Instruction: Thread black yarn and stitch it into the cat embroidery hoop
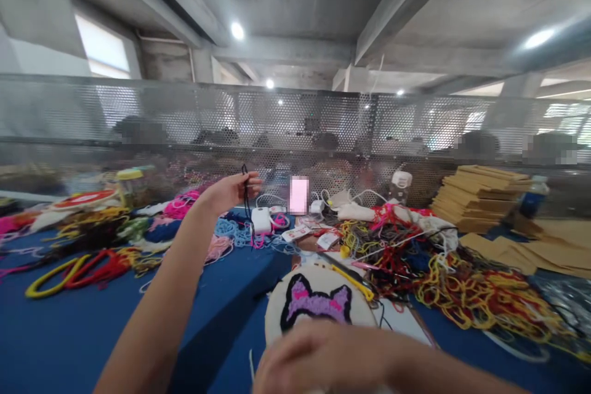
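Observation:
Raised over the table's far side, my left hand (235,188) pinches a strand of black yarn (247,203) between thumb and forefinger, the other fingers stretched out. The yarn hangs in a loop below the hand. In front of me lies a round embroidery piece (275,314) of cream cloth, with a purple animal head, pink inner ears and black outlines. My right hand (309,357) is low over its near part and covers it. That hand is blurred and its fingers are mostly hidden, so its grip cannot be made out.
Tangled yarn in red, yellow and grey (466,289) spreads on the right, below stacked brown envelopes (475,197). More yarn bundles (99,265) lie left on the blue tablecloth (60,338). A glowing phone (299,195) stands at the back before a perforated metal screen (295,117); people sit beyond.

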`<state>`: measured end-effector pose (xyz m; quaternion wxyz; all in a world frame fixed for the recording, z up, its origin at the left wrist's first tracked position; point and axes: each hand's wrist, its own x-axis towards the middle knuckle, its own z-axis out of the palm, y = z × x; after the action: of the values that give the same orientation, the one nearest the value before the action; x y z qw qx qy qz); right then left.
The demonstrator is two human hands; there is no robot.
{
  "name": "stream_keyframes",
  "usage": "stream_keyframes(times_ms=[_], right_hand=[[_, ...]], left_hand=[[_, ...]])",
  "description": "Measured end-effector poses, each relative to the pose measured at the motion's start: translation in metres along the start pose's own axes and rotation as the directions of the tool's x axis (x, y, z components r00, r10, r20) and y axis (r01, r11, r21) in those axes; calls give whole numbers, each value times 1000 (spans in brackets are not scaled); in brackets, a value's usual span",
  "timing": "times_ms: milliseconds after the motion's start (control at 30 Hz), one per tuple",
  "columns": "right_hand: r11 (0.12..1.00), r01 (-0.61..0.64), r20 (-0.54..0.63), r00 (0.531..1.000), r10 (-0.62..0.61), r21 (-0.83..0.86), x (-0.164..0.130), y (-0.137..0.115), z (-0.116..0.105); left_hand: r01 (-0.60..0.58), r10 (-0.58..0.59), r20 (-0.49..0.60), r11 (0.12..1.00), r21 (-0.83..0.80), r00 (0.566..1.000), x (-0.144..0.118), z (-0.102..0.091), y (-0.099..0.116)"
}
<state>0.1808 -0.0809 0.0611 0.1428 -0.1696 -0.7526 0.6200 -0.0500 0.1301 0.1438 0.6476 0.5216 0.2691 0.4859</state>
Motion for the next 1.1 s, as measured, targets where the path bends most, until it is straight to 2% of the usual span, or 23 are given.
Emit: stream_keyframes(times_ms=[33, 67, 100, 133, 167, 200, 233, 300, 400, 533, 633, 733, 933, 1100], right_hand=[[1000, -11, -23, 1000, 10, -22, 2, -3, -26], [971, -79, -152, 987, 45, -225, 0, -4, -52], [888, -199, -291, 954, 78, -415, -5, -2, -78], [783, -337, -437, 895, 92, -524, -12, 2, -102], [653, -478, -579, 812, 73, -588, -22, 7, -123], [603, -542, -652, 757, 48, -585, -32, 14, -140], [573, -580, -689, 724, 36, -579, -42, 21, -154], [536, -615, -709, 704, 42, -579, -58, 34, -170], [533, -598, -663, 743, 90, -598, -66, 44, -175], [548, -562, -612, 783, 111, -619, -59, 41, -170], [553, -552, -583, 800, 142, -624, -53, 37, -164], [551, -561, -554, 808, 201, -618, -52, 38, -162], [468, -631, -580, 769, 271, -618, -55, 50, -167], [318, -709, -689, 699, 192, -630, -55, 51, -168]], left_hand=[[-17, 17, 4, 998, 63, 1000, -2, 1, 2], [-27, 28, -3, 992, 123, 1000, -4, 3, 2], [-32, 36, -16, 983, 178, 999, -5, 5, 2], [-30, 37, -27, 973, 229, 999, -6, 7, 1], [-21, 31, -32, 961, 275, 999, -7, 9, 0], [-8, 19, -30, 947, 322, 999, -8, 11, -3], [10, -2, -22, 928, 372, 1000, -8, 12, -5], [47, -55, 3, 879, 474, 998, -9, 13, -10], [90, -127, 29, 826, 556, 991, -8, 11, -16], [108, -185, 71, 797, 595, 980, -9, 11, -18], [144, -301, 137, 746, 650, 944, -12, 15, -19], [194, -394, 154, 711, 676, 906, -14, 20, -21], [196, -453, 170, 652, 732, 875, -11, 18, -27], [185, -510, 187, 592, 784, 840, -6, 13, -31]])
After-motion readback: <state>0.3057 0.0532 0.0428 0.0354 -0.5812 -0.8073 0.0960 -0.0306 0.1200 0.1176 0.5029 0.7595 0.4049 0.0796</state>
